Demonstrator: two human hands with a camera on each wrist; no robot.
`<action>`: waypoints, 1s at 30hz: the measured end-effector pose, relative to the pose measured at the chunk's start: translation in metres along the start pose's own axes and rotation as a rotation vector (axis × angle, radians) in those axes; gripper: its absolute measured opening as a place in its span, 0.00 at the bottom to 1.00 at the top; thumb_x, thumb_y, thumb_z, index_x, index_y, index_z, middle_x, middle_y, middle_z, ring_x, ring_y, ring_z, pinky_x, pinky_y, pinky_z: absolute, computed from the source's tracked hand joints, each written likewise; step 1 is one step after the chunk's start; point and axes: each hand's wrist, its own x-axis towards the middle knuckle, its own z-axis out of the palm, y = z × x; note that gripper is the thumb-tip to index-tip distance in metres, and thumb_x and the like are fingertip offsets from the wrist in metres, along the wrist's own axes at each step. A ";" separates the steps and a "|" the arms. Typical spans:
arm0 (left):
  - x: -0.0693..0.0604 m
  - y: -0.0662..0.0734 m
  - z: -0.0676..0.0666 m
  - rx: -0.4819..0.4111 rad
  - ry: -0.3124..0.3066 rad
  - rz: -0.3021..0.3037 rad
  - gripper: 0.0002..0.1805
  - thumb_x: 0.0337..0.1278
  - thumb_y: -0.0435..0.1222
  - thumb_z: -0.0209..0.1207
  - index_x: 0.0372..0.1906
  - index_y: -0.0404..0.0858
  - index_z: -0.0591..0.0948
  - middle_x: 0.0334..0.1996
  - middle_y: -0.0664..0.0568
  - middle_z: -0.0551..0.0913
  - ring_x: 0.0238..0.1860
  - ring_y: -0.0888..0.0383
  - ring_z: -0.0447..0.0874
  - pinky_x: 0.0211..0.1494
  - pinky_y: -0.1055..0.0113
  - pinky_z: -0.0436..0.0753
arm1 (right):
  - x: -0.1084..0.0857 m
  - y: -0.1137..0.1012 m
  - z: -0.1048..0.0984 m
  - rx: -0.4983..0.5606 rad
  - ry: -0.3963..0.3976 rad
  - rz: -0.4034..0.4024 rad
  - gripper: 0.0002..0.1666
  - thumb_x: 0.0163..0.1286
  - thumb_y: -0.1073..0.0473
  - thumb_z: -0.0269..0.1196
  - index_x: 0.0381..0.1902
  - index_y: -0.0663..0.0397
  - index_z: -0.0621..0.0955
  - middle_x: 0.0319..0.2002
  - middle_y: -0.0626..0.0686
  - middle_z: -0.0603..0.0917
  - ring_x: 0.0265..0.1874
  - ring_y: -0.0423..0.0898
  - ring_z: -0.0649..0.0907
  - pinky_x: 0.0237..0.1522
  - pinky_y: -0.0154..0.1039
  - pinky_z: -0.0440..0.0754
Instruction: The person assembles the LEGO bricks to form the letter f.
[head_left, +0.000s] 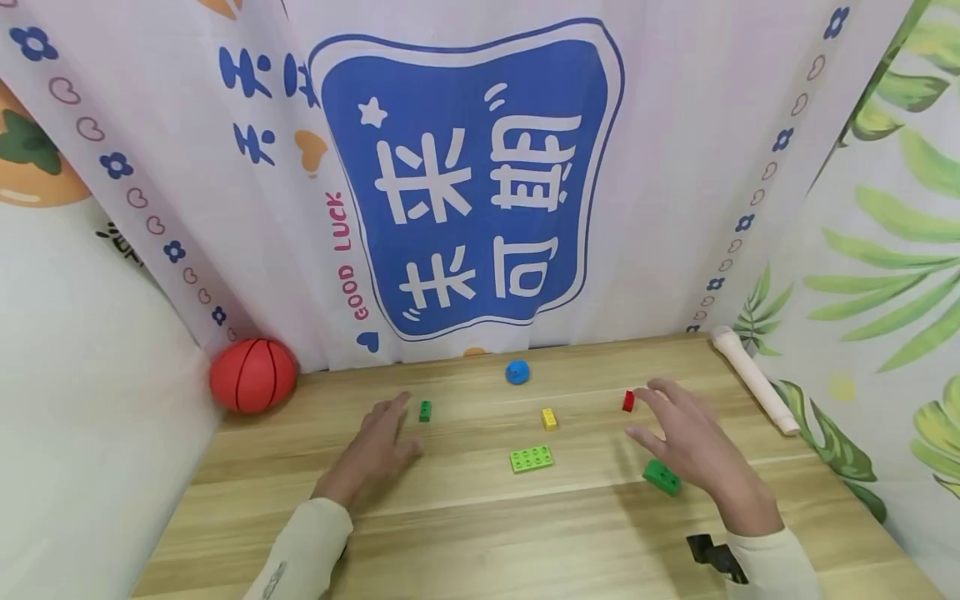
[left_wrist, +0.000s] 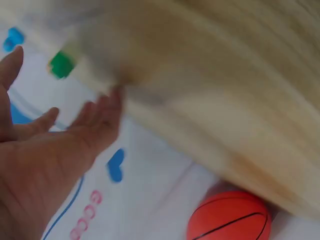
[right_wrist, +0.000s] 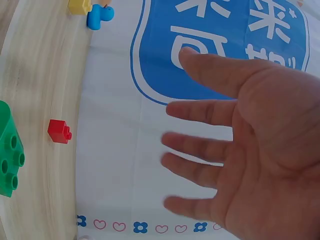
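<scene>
My left hand (head_left: 378, 446) hovers over the left side of the wooden table, fingers spread, nearest a small dark green toy brick (head_left: 425, 411). My right hand (head_left: 686, 433), fingers extended, is above the right side, close to a small red brick (head_left: 628, 401). A larger green brick (head_left: 662, 477) lies below that hand. Between the hands are a yellow brick (head_left: 549, 419), a flat lime-green brick (head_left: 531, 459) with two rows of studs, and a small blue toy (head_left: 517, 372) farther back. In the right wrist view, the right palm (right_wrist: 280, 150) is bare and apart from the red brick (right_wrist: 59, 131).
A red ball with black lines (head_left: 253, 376) sits at the table's back left corner. Along the right edge lies a white microphone-shaped object (head_left: 756, 381). A printed curtain (head_left: 652, 208) hangs directly behind the table (head_left: 480, 533).
</scene>
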 end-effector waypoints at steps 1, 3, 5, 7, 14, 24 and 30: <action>0.005 -0.003 0.002 -0.015 -0.019 0.001 0.48 0.72 0.40 0.68 0.87 0.40 0.54 0.83 0.29 0.57 0.83 0.26 0.54 0.80 0.29 0.63 | 0.000 -0.001 -0.001 0.003 -0.011 -0.004 0.32 0.75 0.51 0.71 0.68 0.65 0.79 0.68 0.71 0.79 0.65 0.74 0.79 0.65 0.75 0.73; 0.016 -0.009 0.005 -0.034 -0.039 0.021 0.49 0.69 0.39 0.70 0.86 0.38 0.56 0.82 0.29 0.60 0.83 0.27 0.55 0.82 0.31 0.62 | 0.000 -0.001 -0.001 0.021 -0.044 -0.004 0.30 0.75 0.52 0.70 0.66 0.66 0.80 0.65 0.71 0.81 0.63 0.72 0.82 0.63 0.72 0.79; 0.024 -0.012 0.008 -0.022 -0.037 0.060 0.48 0.67 0.38 0.72 0.84 0.35 0.60 0.80 0.30 0.65 0.81 0.27 0.59 0.82 0.32 0.62 | -0.001 -0.002 -0.001 0.045 -0.087 0.007 0.29 0.76 0.52 0.70 0.65 0.65 0.80 0.64 0.70 0.82 0.63 0.71 0.83 0.62 0.69 0.81; 0.030 -0.014 0.010 -0.020 -0.028 0.097 0.43 0.66 0.36 0.72 0.81 0.33 0.65 0.75 0.30 0.72 0.78 0.29 0.66 0.81 0.33 0.64 | -0.001 -0.002 0.001 0.069 -0.125 0.019 0.27 0.76 0.53 0.70 0.65 0.64 0.80 0.64 0.69 0.82 0.63 0.71 0.83 0.62 0.67 0.82; 0.043 -0.008 0.021 -0.020 0.013 0.140 0.18 0.66 0.31 0.72 0.58 0.32 0.84 0.49 0.42 0.85 0.51 0.48 0.81 0.61 0.48 0.82 | 0.007 -0.004 0.027 0.129 -0.222 -0.019 0.25 0.75 0.59 0.70 0.64 0.67 0.81 0.61 0.66 0.85 0.58 0.65 0.86 0.59 0.62 0.85; 0.051 0.022 0.040 -0.074 -0.047 0.116 0.16 0.62 0.33 0.75 0.52 0.36 0.86 0.40 0.50 0.82 0.42 0.56 0.78 0.51 0.59 0.82 | 0.047 -0.027 0.088 0.249 -0.262 0.032 0.38 0.75 0.63 0.69 0.78 0.64 0.69 0.71 0.68 0.76 0.69 0.65 0.79 0.71 0.64 0.78; 0.049 0.027 0.042 -0.111 -0.061 0.113 0.18 0.60 0.30 0.76 0.54 0.37 0.85 0.40 0.50 0.83 0.41 0.58 0.79 0.51 0.61 0.84 | 0.066 -0.029 0.112 0.297 -0.261 0.055 0.44 0.74 0.64 0.70 0.82 0.60 0.65 0.71 0.68 0.74 0.69 0.63 0.79 0.72 0.63 0.77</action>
